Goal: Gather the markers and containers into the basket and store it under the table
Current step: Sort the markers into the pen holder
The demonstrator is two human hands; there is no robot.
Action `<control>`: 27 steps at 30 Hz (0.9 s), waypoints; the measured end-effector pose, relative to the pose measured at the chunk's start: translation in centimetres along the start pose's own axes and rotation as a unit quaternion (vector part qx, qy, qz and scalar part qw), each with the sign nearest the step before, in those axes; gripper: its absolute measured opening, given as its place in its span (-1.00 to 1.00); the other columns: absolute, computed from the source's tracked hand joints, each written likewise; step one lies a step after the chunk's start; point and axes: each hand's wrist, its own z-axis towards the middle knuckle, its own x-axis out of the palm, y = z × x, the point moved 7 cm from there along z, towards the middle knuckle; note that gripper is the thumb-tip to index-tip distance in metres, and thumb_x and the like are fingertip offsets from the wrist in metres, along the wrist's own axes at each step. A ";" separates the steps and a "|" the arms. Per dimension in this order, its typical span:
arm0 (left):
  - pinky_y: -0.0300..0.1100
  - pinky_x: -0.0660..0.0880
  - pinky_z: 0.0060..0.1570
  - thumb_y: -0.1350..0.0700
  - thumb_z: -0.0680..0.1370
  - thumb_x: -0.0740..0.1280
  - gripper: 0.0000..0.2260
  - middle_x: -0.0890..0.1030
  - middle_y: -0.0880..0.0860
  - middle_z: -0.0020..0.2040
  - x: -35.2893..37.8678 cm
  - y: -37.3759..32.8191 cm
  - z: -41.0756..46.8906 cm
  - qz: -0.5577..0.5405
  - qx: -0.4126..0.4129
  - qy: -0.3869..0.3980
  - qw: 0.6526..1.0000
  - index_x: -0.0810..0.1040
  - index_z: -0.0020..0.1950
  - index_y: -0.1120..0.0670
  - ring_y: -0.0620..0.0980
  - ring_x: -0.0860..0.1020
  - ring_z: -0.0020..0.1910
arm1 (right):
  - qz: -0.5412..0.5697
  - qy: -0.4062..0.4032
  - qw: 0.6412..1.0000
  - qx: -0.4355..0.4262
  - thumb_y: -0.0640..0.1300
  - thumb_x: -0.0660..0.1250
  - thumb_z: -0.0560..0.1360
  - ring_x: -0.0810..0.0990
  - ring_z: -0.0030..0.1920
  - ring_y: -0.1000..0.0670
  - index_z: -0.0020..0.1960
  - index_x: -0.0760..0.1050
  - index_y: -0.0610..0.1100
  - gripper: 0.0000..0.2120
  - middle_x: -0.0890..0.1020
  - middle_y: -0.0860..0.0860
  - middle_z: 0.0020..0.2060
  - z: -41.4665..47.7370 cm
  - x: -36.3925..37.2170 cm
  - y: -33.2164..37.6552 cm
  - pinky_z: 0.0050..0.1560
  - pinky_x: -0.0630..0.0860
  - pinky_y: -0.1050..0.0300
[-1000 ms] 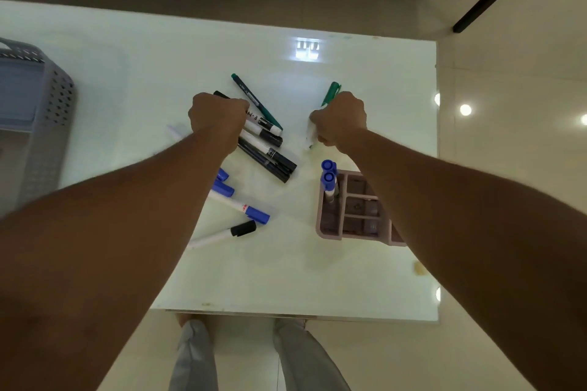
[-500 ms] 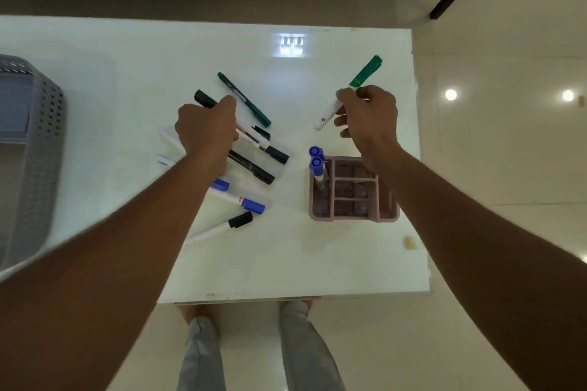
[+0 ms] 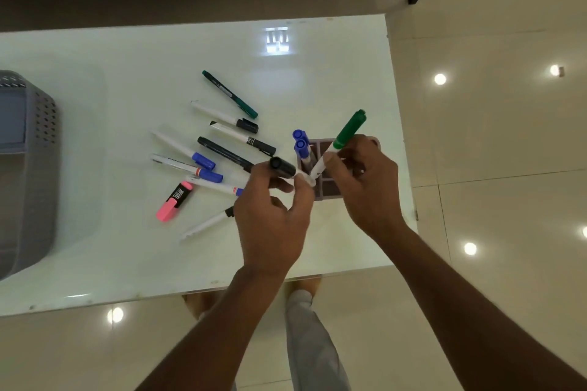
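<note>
Two markers meet over the pink compartmented plastic holder on my glossy white counter: left hand fingers clamped on the black-capped white marker, right hand fingers on the green-capped white marker; grey perforated plastic basket sits far left

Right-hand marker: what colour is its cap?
Green cap on a white barrel; the marker is held in the right hand, clearest in the head view.
</note>
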 end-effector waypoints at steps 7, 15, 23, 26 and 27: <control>-0.26 0.53 -0.24 0.03 0.49 0.43 -0.73 0.66 0.00 -0.04 2.8 2.1 -0.1 0.132 0.040 0.083 0.987 0.57 0.11 0.13 -0.16 0.54 -0.19 | -0.073 0.079 0.994 -0.013 -0.07 0.35 0.55 0.66 -0.10 0.03 0.15 0.55 -0.06 -0.81 0.66 0.08 -0.07 0.1 2.4 -1.0 -0.01 0.67 -0.01; -0.26 0.51 -0.09 -0.03 0.54 0.36 -0.64 0.62 -0.01 0.14 3.7 4.6 -0.6 0.188 -0.056 0.119 0.973 0.50 0.27 0.09 -0.13 0.51 -0.19 | -0.128 0.090 0.985 -0.074 -0.13 0.33 0.56 0.65 0.00 -0.01 0.12 0.61 -0.10 -0.83 0.68 -0.01 0.03 -0.1 2.6 -1.4 0.11 0.61 -0.05; -0.25 0.52 -0.10 -0.07 0.55 0.31 -0.65 0.62 -0.02 0.14 3.6 5.1 -0.8 0.185 -0.068 0.116 0.973 0.49 0.26 0.07 -0.11 0.56 -0.17 | -0.141 0.043 0.984 -0.102 -0.20 0.34 0.55 0.64 -0.03 -0.04 0.11 0.61 -0.17 -0.84 0.69 -0.07 0.01 -0.7 2.4 -1.3 0.09 0.55 0.13; -0.25 0.53 -0.12 -0.01 0.56 0.32 -0.71 0.62 -0.02 0.13 3.2 5.2 -0.7 0.177 -0.059 0.118 0.975 0.49 0.24 0.06 -0.11 0.57 -0.15 | -0.126 -0.019 0.986 -0.103 -0.20 0.35 0.53 0.60 -0.19 0.04 0.00 0.60 -0.16 -0.91 0.68 -0.04 -0.11 -2.0 1.8 -1.2 -0.14 0.63 0.12; -0.28 0.51 -0.13 0.02 0.57 0.32 -0.73 0.62 -0.02 0.12 2.9 5.4 -0.7 0.178 -0.054 0.119 0.975 0.49 0.24 0.06 -0.11 0.58 -0.14 | -0.122 -0.033 0.987 -0.099 -0.19 0.34 0.52 0.57 -0.24 0.07 -0.03 0.59 -0.15 -0.93 0.67 -0.01 -0.16 -2.5 1.7 -1.2 -0.22 0.62 0.14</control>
